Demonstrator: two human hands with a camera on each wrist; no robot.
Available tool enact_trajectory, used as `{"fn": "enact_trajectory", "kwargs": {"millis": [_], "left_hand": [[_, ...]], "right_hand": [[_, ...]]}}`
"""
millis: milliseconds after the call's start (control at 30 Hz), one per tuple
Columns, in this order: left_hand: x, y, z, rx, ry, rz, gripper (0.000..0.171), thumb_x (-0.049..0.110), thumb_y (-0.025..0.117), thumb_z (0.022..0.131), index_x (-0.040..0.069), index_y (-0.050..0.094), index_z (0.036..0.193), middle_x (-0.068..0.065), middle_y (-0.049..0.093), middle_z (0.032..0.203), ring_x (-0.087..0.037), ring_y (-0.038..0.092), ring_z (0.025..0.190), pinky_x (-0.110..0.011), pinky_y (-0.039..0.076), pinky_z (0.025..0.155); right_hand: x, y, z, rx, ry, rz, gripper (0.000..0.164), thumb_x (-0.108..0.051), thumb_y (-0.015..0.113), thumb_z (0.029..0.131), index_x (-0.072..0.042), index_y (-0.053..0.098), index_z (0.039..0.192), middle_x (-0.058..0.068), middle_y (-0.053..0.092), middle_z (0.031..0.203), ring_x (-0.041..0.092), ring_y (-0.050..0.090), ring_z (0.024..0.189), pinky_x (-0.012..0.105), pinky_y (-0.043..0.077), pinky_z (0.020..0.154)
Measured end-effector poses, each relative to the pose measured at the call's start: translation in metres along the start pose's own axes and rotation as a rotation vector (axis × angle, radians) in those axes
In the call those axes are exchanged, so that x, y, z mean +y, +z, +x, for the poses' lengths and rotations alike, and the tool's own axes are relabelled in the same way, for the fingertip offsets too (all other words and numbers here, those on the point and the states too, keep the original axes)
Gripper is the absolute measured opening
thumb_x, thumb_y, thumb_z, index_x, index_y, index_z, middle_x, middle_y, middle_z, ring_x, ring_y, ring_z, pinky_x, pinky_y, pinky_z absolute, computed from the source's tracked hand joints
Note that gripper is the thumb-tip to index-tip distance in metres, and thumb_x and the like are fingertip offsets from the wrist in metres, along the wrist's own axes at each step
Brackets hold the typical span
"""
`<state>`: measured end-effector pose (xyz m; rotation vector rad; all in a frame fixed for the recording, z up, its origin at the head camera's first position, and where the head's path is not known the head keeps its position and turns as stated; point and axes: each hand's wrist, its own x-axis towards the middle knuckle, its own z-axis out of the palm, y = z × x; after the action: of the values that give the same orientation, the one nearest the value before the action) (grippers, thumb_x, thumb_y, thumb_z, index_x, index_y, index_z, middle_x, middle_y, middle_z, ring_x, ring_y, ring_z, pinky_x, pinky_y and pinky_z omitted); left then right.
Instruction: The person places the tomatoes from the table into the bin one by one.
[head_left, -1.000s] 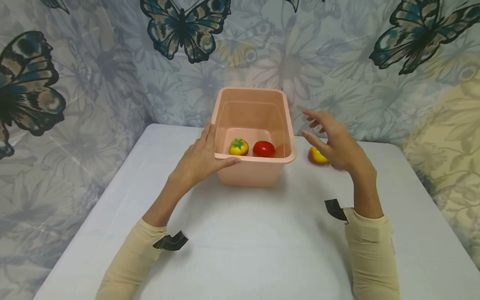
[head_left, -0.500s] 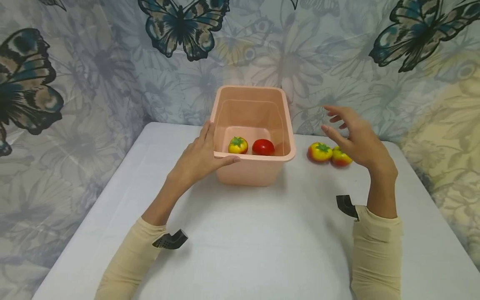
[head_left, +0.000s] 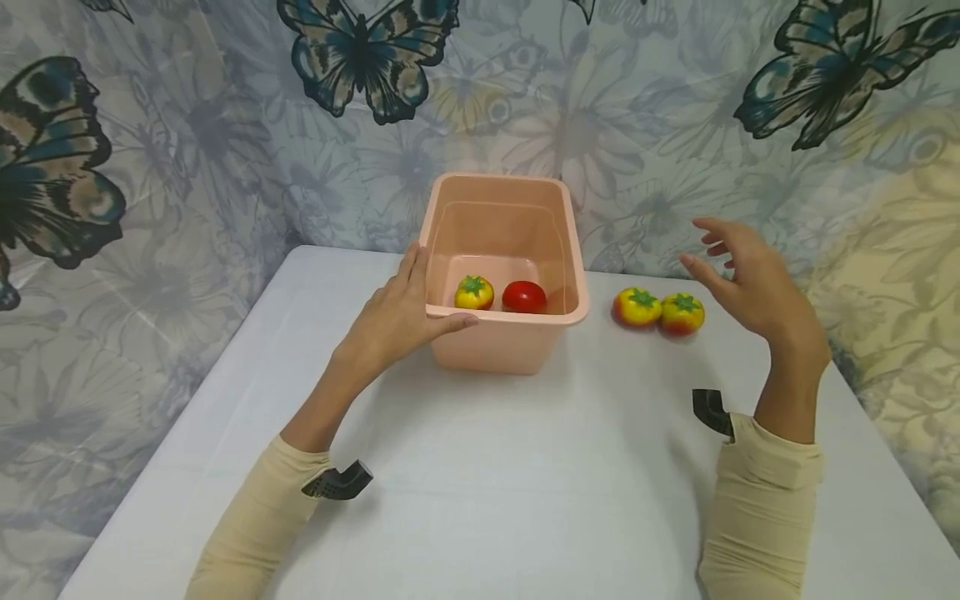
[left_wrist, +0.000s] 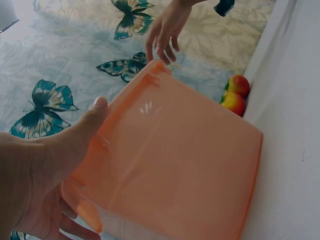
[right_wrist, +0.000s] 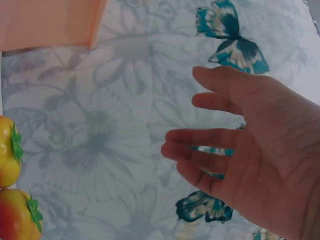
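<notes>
My left hand (head_left: 392, 321) holds the peach-coloured plastic bin (head_left: 491, 346) at its near left corner, thumb along the front rim and fingers against the left side. Inside the bin lie a yellow fruit (head_left: 474, 292) with a green leafy top and a smooth red, tomato-like fruit (head_left: 524, 297). My right hand (head_left: 761, 283) hovers above the table's right side with fingers loosely bent and nothing in them. Left of it, two yellow-and-red fruits with green leafy tops, one nearer the bin (head_left: 637, 307) and one nearer the hand (head_left: 681, 314), sit side by side.
A white-covered table (head_left: 525, 483) bears everything. Behind it hangs a cloth backdrop (head_left: 652, 167) with butterflies and flowers, close to the bin's far side. Both forearms wear beige sleeves with a small black camera (head_left: 337, 482) at the wrist.
My right hand has moved to the right, from beside the bin to past the two fruits on the table, uncovering both. The left hand and the bin have stayed in place.
</notes>
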<state>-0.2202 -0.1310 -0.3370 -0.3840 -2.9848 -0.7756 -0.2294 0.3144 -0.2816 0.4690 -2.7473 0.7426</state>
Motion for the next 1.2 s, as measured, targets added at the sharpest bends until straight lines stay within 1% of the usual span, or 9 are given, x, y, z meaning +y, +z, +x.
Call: {"fn": "enact_trajectory", "kwargs": {"millis": [67,367,433,667,867,967,1100,1167,1200], "left_hand": [[-0.001,0.000,0.000,-0.002,-0.001,0.002,0.132,0.087,0.062,0.081,0.011,-0.001,0.169,-0.012,0.003,0.178,-0.048,0.036,0.154,-0.064,0.037,0.121],[-0.001,0.000,-0.001,-0.005,0.000,-0.006,0.133,0.088,0.061,0.081,0.011,-0.002,0.169,-0.013,0.003,0.178,-0.048,0.037,0.154,-0.064,0.038,0.120],[-0.001,0.000,-0.001,-0.008,-0.002,-0.004,0.133,0.087,0.062,0.081,0.011,-0.002,0.169,-0.012,0.002,0.178,-0.048,0.037,0.153,-0.064,0.038,0.120],[-0.002,0.000,-0.001,-0.005,0.001,0.003,0.131,0.084,0.065,0.082,0.009,0.000,0.169,-0.013,0.004,0.178,-0.048,0.036,0.154,-0.063,0.037,0.121],[-0.002,0.000,0.000,0.011,0.011,-0.002,0.132,0.085,0.064,0.081,0.009,0.001,0.169,-0.013,0.005,0.178,-0.046,0.033,0.156,-0.061,0.035,0.124],[-0.001,-0.001,0.000,0.015,0.012,-0.006,0.132,0.085,0.065,0.081,0.010,0.001,0.169,-0.014,0.005,0.178,-0.044,0.031,0.158,-0.061,0.034,0.125],[-0.001,-0.001,0.000,0.014,0.010,-0.001,0.131,0.083,0.066,0.082,0.009,0.001,0.169,-0.014,0.005,0.178,-0.045,0.032,0.157,-0.061,0.035,0.124],[-0.001,0.000,0.000,0.014,0.013,-0.002,0.131,0.082,0.066,0.082,0.009,0.001,0.169,-0.015,0.006,0.178,-0.046,0.033,0.156,-0.062,0.036,0.123],[-0.001,0.000,0.000,0.014,0.014,0.000,0.131,0.082,0.066,0.082,0.008,0.002,0.169,-0.015,0.006,0.178,-0.047,0.034,0.156,-0.062,0.036,0.123]], "right_hand": [[0.003,-0.001,-0.001,-0.017,0.026,0.003,0.061,-0.026,0.057,0.108,-0.004,0.036,0.160,0.035,0.049,0.140,0.054,0.047,0.126,0.069,0.040,0.096],[0.012,0.001,-0.001,-0.046,0.069,-0.017,0.061,-0.029,0.056,0.109,-0.002,0.036,0.160,0.036,0.050,0.137,0.056,0.049,0.124,0.074,0.040,0.096],[0.015,0.002,0.001,-0.080,0.088,-0.028,0.063,-0.030,0.055,0.109,-0.002,0.034,0.160,0.037,0.050,0.138,0.056,0.048,0.124,0.074,0.040,0.097],[0.029,0.004,0.008,-0.239,0.150,-0.069,0.069,-0.034,0.053,0.110,0.004,0.027,0.161,0.038,0.042,0.149,0.057,0.043,0.132,0.075,0.037,0.104],[0.045,0.011,0.013,-0.312,0.199,-0.123,0.070,-0.035,0.053,0.109,0.006,0.026,0.160,0.044,0.043,0.144,0.060,0.044,0.131,0.076,0.039,0.103],[0.055,0.016,0.015,-0.347,0.211,-0.132,0.069,-0.031,0.055,0.109,0.007,0.027,0.159,0.045,0.043,0.144,0.060,0.045,0.130,0.076,0.041,0.102],[0.068,0.025,0.015,-0.402,0.232,-0.135,0.068,-0.025,0.057,0.107,0.010,0.027,0.158,0.045,0.043,0.143,0.060,0.044,0.130,0.075,0.041,0.104],[0.073,0.030,0.014,-0.433,0.246,-0.142,0.071,-0.026,0.059,0.106,0.011,0.026,0.157,0.046,0.043,0.142,0.060,0.044,0.129,0.075,0.041,0.104],[0.076,0.031,0.014,-0.453,0.262,-0.143,0.074,-0.028,0.060,0.106,0.010,0.024,0.158,0.047,0.041,0.143,0.061,0.042,0.132,0.076,0.039,0.106]]}}
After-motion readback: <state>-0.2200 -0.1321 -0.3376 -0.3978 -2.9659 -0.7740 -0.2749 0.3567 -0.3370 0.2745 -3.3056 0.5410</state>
